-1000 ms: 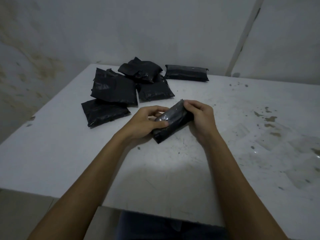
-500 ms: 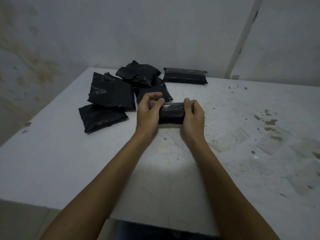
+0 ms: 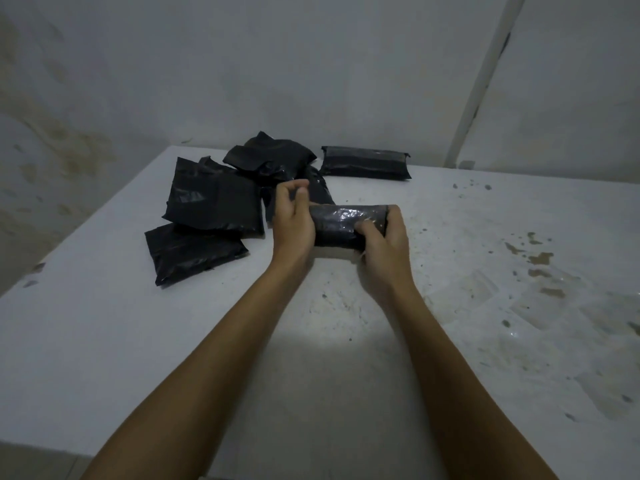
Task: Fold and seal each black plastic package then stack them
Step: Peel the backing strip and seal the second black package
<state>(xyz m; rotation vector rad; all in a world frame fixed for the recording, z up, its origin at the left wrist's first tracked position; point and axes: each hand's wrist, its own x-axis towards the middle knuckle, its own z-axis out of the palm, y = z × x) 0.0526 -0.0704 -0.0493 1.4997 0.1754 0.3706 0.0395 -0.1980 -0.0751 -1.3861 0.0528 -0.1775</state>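
A folded black plastic package point(image 3: 343, 225) lies crosswise above the middle of the white table point(image 3: 104, 323). My right hand point(image 3: 384, 244) grips its right end, thumb on the top face. My left hand point(image 3: 292, 220) holds its left end, fingers curled over the far side. A loose pile of several black packages point(image 3: 214, 209) lies to the left and behind. One folded, sealed package point(image 3: 365, 162) sits alone at the table's far edge.
The table's right half is stained and speckled, with brown marks point(image 3: 533, 252). A grey wall rises right behind the table, and a white pipe point(image 3: 481, 77) runs up it at the right. The table's left edge drops off beside a stained wall.
The package has turned from slanted to level and moved away from me toward the pile. My right thumb now lies on its top face and my left fingers have lifted at the far end.
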